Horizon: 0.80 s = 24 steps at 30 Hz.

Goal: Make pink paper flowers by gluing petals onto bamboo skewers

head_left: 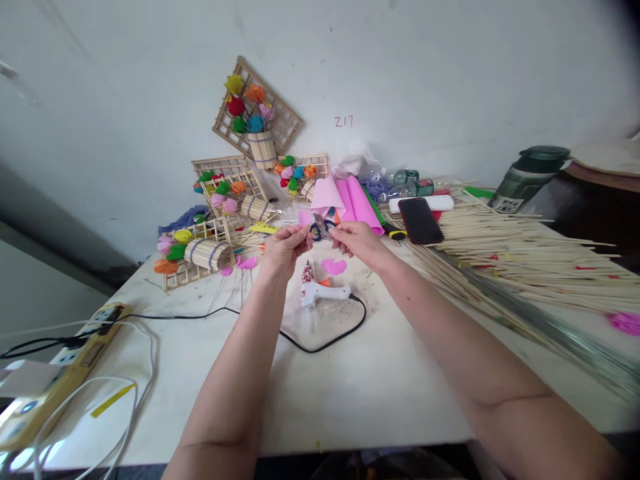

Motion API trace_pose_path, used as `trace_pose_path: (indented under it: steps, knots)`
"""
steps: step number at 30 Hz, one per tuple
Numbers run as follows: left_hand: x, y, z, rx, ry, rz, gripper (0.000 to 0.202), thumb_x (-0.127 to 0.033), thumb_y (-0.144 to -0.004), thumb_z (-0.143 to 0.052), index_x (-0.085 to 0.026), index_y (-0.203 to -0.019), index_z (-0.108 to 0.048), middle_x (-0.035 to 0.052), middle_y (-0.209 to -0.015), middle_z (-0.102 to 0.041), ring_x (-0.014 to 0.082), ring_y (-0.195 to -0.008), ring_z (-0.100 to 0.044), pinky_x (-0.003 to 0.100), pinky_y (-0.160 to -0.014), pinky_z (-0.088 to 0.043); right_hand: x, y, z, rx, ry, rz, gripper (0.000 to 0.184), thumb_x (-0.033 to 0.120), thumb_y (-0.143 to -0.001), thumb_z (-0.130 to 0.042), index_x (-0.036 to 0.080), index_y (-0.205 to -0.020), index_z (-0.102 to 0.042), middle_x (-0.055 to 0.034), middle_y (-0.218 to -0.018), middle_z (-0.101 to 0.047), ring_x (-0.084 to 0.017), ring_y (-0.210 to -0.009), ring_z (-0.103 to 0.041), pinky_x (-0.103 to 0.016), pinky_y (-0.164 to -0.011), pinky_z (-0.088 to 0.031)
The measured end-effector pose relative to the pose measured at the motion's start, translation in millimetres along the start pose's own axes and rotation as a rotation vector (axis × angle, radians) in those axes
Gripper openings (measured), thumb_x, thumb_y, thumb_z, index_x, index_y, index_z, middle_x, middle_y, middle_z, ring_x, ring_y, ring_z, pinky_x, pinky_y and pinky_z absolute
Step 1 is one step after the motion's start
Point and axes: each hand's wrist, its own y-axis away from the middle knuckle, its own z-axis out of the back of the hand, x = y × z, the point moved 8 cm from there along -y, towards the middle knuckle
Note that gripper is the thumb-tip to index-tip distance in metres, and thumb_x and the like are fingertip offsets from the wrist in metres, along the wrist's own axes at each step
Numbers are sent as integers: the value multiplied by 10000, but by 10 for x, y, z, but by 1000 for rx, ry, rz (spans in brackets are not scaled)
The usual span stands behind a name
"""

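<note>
My left hand [287, 249] is closed in a pinch over the middle of the table, and a thin pale strand hangs below its fingertips. A small pink paper piece [305, 217] shows just above those fingers; whether they hold it I cannot tell. My right hand [356, 241] is also pinched, a little to the right, with whatever it grips hidden. Between and behind the fingertips appear the dark blue scissor handles [316, 231]. Below the hands lies a white glue gun [325, 293] with a patterned front. Pink cut petals [334, 267] rest beside it.
Lattice frames with paper flowers [257, 113] stand at the back left. Pink paper rolls [363, 207], a phone [421, 221] and many thin sticks [520, 247] occupy the right. A power strip [90, 360] sits front left; the black cord [320, 350] loops across the table.
</note>
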Motion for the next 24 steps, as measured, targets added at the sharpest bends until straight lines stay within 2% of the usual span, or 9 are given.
trace_pose_path:
  steps: [3,5,7,9,13,17,20,24]
  knots:
    - [-162,-34,182,-89,47,-84,197,-211,-554,-747,-122,-658,-605,-7,-583,-601,61,-516,-552,183,-535,-449,30,78,-226,242,374,53,253,413,-711,-564,165,-708,-614,-34,-660,-627,-123,-550,-541,-216,-476,-360]
    - [-254,-39,301,-153,67,-130,187,-188,-562,-742,-119,-671,-606,-6,-584,-602,61,-521,-554,182,-539,-454,32,164,-379,388,677,83,297,450,-648,-607,181,-766,-648,-56,-737,-655,-176,-636,-577,-245,-514,-362]
    - [-326,-33,421,-227,87,-162,171,-160,-578,-731,-112,-681,-603,-1,-581,-603,67,-524,-557,187,-542,-461,12,240,-485,477,927,86,401,513,-617,-603,181,-834,-661,-98,-818,-665,-237,-710,-594,-277,-533,-360]
    - [-382,-27,525,-287,106,-184,152,-139,-602,-714,-106,-693,-598,5,-581,-607,68,-518,-556,190,-539,-464,-15,292,-562,525,1056,74,498,573,-615,-566,166,-889,-656,-135,-854,-664,-276,-732,-600,-299,-529,-357]
    - [-504,-16,702,-380,161,-261,114,-110,-626,-686,-121,-687,-590,-3,-581,-608,66,-527,-561,185,-542,-468,-72,364,-716,604,1120,92,549,594,-585,-569,156,-907,-649,-140,-862,-663,-284,-750,-608,-300,-529,-366]
    - [-637,42,895,-510,169,-339,92,-123,-641,-673,-154,-659,-588,-22,-567,-601,66,-531,-560,189,-543,-469,-142,423,-852,683,1182,115,354,355,-625,-592,152,-909,-648,-128,-873,-664,-260,-787,-611,-283,-561,-380]
    - [-717,85,1020,-557,168,-374,95,-116,-663,-665,-167,-687,-588,-43,-577,-612,65,-578,-566,196,-576,-466,-178,410,-877,657,1167,97,296,278,-631,-593,151,-891,-656,-125,-861,-665,-250,-782,-611,-282,-582,-390]
    - [-666,39,1096,-525,169,-340,98,-114,-686,-657,-171,-708,-580,-67,-568,-606,60,-599,-561,203,-605,-453,-164,293,-710,525,1025,81,365,362,-625,-636,183,-944,-640,-108,-883,-660,-234,-768,-601,-268,-590,-390]
